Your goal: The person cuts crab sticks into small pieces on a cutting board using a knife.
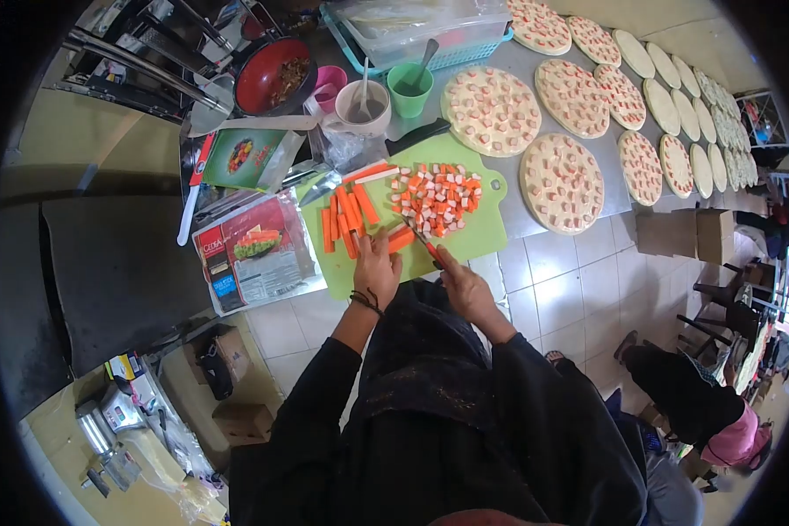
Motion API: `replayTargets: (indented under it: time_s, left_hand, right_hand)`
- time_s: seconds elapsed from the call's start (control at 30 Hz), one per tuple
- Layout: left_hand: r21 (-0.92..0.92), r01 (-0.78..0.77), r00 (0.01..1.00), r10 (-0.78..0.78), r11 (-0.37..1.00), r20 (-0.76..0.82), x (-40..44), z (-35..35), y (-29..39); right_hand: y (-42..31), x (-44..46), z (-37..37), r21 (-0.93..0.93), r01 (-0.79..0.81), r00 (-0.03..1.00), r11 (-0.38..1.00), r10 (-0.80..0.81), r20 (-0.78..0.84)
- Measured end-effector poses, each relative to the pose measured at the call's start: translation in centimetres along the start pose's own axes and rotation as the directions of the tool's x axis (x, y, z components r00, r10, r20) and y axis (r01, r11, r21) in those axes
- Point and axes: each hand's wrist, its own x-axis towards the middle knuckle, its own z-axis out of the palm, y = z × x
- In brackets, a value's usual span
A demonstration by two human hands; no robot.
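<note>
My left hand has its fingers bent down on a crab stick and holds it against the green cutting board. In my right hand is a knife with a red handle, its blade pointing at the same crab stick. Whole orange crab sticks lie on the board's left side. A heap of chopped crab stick pieces covers its upper right.
Pizza bases topped with crab pieces fill the counter's right side. A crab stick packet lies left of the board. Behind stand a mug, a green cup and a red pan. A person is at lower right.
</note>
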Motion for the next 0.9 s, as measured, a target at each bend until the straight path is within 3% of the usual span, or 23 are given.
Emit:
replayTargets:
  time_s: [0.03,0.13,0.17,0.23,0.27,0.37,0.43,0.53,0.6,0.63,0.7,0.83,0.9]
  left_hand:
    - [0.001,-0.004,1.000,0.004,1.000,-0.010,0.0,0.3,-0.3]
    - [0.120,-0.034,0.999,0.033,0.992,0.013,0.1,0.7,-0.7]
    - [0.141,-0.007,0.999,0.002,0.990,0.037,0.0,0.4,-0.3]
    - [0.163,0.026,0.997,-0.038,0.986,0.070,-0.4,0.4,0.0]
    - [0.150,0.027,1.000,-0.029,0.988,0.010,-0.5,0.8,-0.3]
    - [0.102,0.054,0.998,-0.052,0.993,-0.028,-0.4,2.1,-1.1]
    - [0.061,0.079,0.997,-0.078,0.995,-0.018,-0.3,2.7,-1.2]
    - [0.136,0.096,0.995,-0.092,0.986,-0.042,-0.6,0.9,0.5]
    - [0.325,0.078,0.995,-0.092,0.942,0.029,-0.8,-1.7,2.8]
    - [0.325,0.080,0.995,-0.095,0.942,0.031,-0.7,-1.2,2.2]
    - [0.304,-0.261,0.940,0.313,0.916,-0.138,-0.2,0.6,0.1]
    - [0.224,-0.315,0.902,0.364,0.922,-0.230,0.7,3.5,-1.8]
    - [0.083,-0.336,0.855,0.340,0.938,-0.390,0.7,3.9,-1.5]
  right_hand:
    - [-0.8,-0.1,-0.1,-0.086,-0.074,0.995,0.993,0.080,0.067]
    - [-1.4,0.1,-0.2,-0.145,-0.108,0.990,0.983,0.120,0.075]
    - [-0.8,0.3,-0.1,-0.052,-0.036,0.999,0.998,0.037,0.015]
    - [0.7,0.4,0.1,0.016,-0.019,1.000,1.000,0.019,0.014]
    - [0.8,0.4,0.1,0.089,-0.003,1.000,0.996,0.002,0.010]
    - [0.4,-0.1,0.3,-0.029,0.027,0.999,0.999,-0.026,0.019]
    - [0.5,0.2,0.4,0.002,0.012,1.000,1.000,-0.012,0.027]
    - [0.3,0.2,-0.3,0.049,0.016,1.000,0.999,-0.017,0.023]
    - [-0.4,-0.4,-0.8,0.065,0.029,0.999,0.997,-0.030,0.014]
    - [-0.8,-0.7,-0.9,0.041,0.039,0.999,0.998,-0.039,-0.002]
    - [-1.4,-1.3,-0.6,0.018,0.047,0.999,0.999,-0.047,-0.016]
    - [-1.6,-2.2,0.3,-0.102,0.036,0.999,0.994,-0.036,0.001]
    - [-1.7,-2.0,0.2,-0.128,0.028,1.000,0.991,-0.027,0.006]
